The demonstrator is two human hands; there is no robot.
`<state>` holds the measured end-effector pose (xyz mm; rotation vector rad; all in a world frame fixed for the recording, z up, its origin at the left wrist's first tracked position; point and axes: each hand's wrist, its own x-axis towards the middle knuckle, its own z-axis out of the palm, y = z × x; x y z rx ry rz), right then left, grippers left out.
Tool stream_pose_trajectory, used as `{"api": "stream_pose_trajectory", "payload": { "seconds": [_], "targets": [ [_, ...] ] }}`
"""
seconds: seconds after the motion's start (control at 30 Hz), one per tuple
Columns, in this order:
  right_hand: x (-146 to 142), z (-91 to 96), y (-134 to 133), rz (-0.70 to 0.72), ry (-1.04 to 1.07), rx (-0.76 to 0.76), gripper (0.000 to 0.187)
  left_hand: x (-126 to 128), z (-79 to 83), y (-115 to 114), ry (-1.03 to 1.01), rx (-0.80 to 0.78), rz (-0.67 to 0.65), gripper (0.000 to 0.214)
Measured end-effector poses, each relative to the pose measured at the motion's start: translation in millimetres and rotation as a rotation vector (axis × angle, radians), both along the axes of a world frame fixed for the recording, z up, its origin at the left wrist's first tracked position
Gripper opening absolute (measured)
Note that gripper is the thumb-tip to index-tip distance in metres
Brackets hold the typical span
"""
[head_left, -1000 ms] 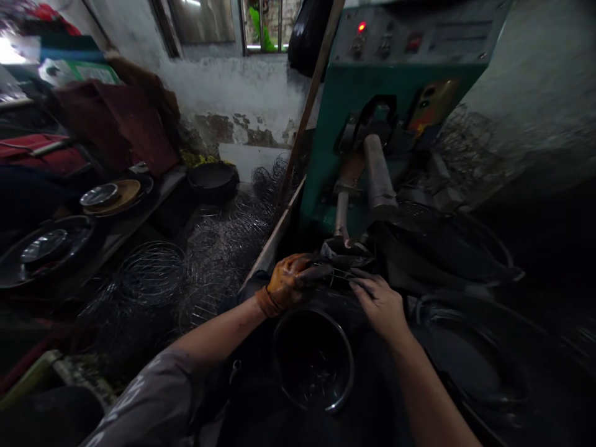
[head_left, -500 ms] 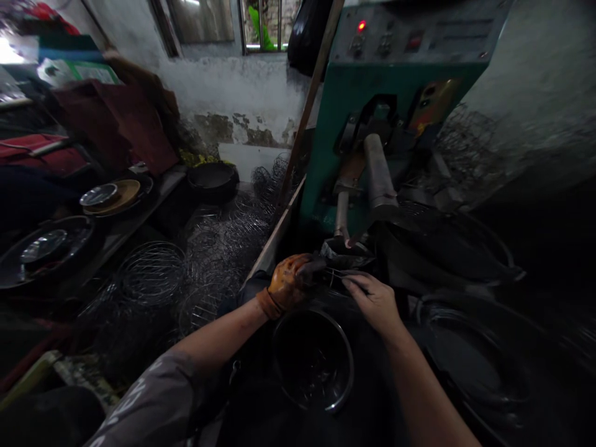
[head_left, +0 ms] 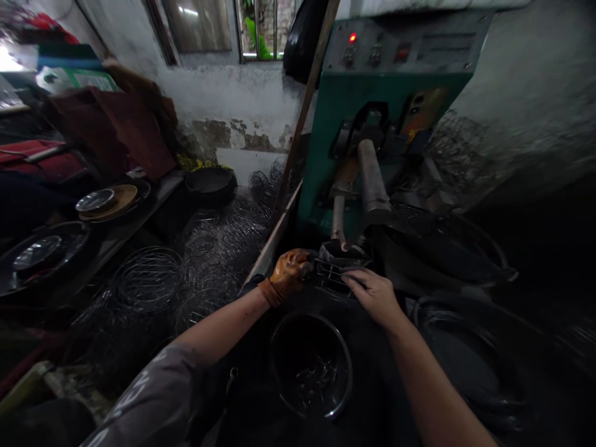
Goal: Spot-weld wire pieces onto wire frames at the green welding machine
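Both hands on the wire piece under the machine's arm

Now we have our left hand (head_left: 289, 273), in its orange glove, closed around the left end of a small wire grid (head_left: 331, 274), and our bare right hand (head_left: 372, 297) pinching its right end with the fingers curled over the wires. The grid sits at the far edge of the dark counter (head_left: 395, 397), right below the tip of the grey metal arm (head_left: 371, 177) that slopes down from the green machine (head_left: 372, 93); we judge that we hold it from both sides to keep it steady and level at that tip. Whether the wires touch the tip we cannot tell, for the spot is dark.

Just in front of our hands, nearer to us, stands a round metal bowl (head_left: 279, 366) with small bright bits in its bottom, close enough to reach with either hand. To the left, below the counter's edge, lies a heap of wire baskets (head_left: 149, 276). On the shelf (head_left: 161, 186) by the left wall stand round metal pans (head_left: 95, 200).

Against half a second ago, our hands have moved a little farther forward, toward the arm's tip, and the grid's wires show more plainly between them. Our right hand has closed in on the left. The red lamp (head_left: 352, 37) on the machine's panel is lit as before.
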<state>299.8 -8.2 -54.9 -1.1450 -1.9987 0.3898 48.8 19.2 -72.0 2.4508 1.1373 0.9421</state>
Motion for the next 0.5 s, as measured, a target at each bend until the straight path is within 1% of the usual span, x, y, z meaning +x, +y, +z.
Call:
{"api": "stream_pose_trajectory", "payload": {
  "seconds": [0.1,0.17,0.33,0.5],
  "targets": [
    [8.0,-3.8,4.9,-0.006,-0.006,0.03,0.032,7.0,-3.5,8.9,-0.05,0.013,0.016,0.031],
    [12.5,-6.6,7.3,-0.01,-0.001,0.064,0.031,11.0,-5.1,15.2,-0.072,0.016,0.03,0.031],
    [20.3,-13.6,12.0,-0.045,-0.004,0.143,0.029,17.5,-6.4,30.0,-0.065,-0.011,-0.055,0.024],
    [26.5,-25.0,18.0,-0.127,-0.029,0.202,0.03,25.6,-19.0,43.7,-0.002,0.067,-0.019,0.028]
  ]
}}
